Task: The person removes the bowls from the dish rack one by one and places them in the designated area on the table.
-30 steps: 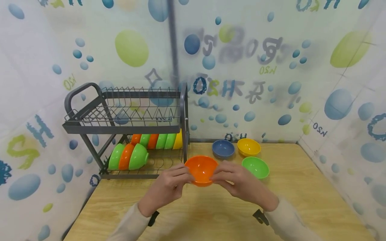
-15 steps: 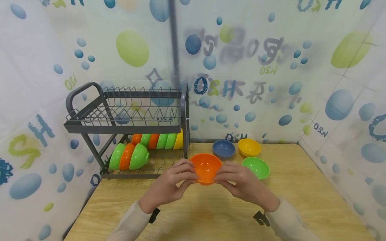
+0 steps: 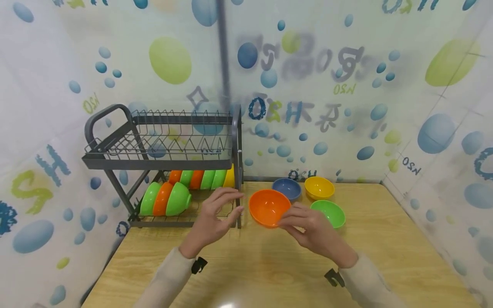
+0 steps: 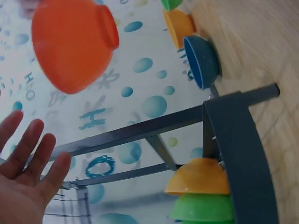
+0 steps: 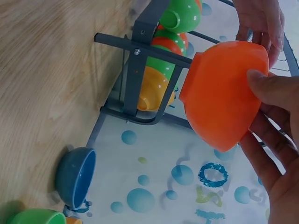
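An orange bowl [image 3: 268, 208] is held up off the table, its inside facing the head camera. My right hand [image 3: 313, 229] pinches its right rim, the thumb [image 5: 268, 86] on the outside and the fingers at the rim. To the left of the bowl, my left hand [image 3: 215, 216] is apart from it, fingers spread and holding nothing. In the left wrist view a gap shows between the left fingers [image 4: 35, 149] and the orange bowl [image 4: 74, 42].
A dark two-tier dish rack [image 3: 158, 164] stands at left. Green, orange and yellow bowls stand on edge in its lower tier, including a green bowl [image 3: 178, 199]. On the table behind are a blue bowl [image 3: 286, 189], a yellow bowl [image 3: 319, 188] and a green bowl [image 3: 328, 213].
Both hands held the orange bowl before. My left hand has let go and moved left, while my right hand has shifted the bowl slightly right and up.
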Demonstrator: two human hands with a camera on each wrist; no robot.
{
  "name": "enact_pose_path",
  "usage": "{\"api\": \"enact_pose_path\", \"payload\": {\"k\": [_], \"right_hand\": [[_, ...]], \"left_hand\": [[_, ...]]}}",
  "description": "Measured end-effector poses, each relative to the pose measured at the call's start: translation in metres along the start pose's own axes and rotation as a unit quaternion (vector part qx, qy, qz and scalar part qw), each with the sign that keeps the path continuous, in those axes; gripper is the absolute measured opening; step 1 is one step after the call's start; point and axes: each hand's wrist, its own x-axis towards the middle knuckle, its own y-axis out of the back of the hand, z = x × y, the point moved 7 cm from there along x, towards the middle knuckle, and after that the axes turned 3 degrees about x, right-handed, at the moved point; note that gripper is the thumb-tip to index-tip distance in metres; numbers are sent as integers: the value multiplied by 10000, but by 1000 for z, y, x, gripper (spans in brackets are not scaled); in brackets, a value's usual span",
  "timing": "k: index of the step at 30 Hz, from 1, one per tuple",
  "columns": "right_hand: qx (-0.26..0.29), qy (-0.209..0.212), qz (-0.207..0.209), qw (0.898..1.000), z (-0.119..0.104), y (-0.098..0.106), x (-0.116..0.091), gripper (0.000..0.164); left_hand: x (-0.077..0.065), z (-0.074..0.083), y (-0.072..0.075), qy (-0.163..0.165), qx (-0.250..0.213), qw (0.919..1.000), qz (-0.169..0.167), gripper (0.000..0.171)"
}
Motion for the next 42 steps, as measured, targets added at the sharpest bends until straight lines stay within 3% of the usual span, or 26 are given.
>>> {"api": "enact_pose_path", "payload": {"k": [3,6,8,11,20,24,27,35,42], "right_hand": [[-128,-41,10,9999,4,0,-2,10],[-199,-88,45,9998,9,-2,-5,10],[-271,-178,48,9995,15,-4,-8,22],[-446,-323,53,9985,25,-8,-14,25],[-951,-929,-78,9911,52,-22,-34,21],[-967,-1173,-166,9882,63,-28,-43,20],[-966,-1240,-164,9874,68,-31,-47,21],[-1084,-1503,-59,9827,82,-41,-60,21],[-1308,-1857,-245,9735,92,-52,-71,20]], "left_hand": [[3,-18,4,561,-133,9978,332,36],[6,-36,5,1189,-463,9904,537,33],[7,-48,4,1680,-737,9812,603,33],[10,-64,-1,2362,-1088,9641,536,38],[25,-86,-15,3342,-1634,9278,276,43],[31,-88,-20,3331,-2103,9188,250,49],[33,-89,-24,3193,-2366,9174,213,51],[33,-95,-30,2874,-2425,9263,240,47],[31,-95,-32,2782,-2503,9263,445,42]]}}
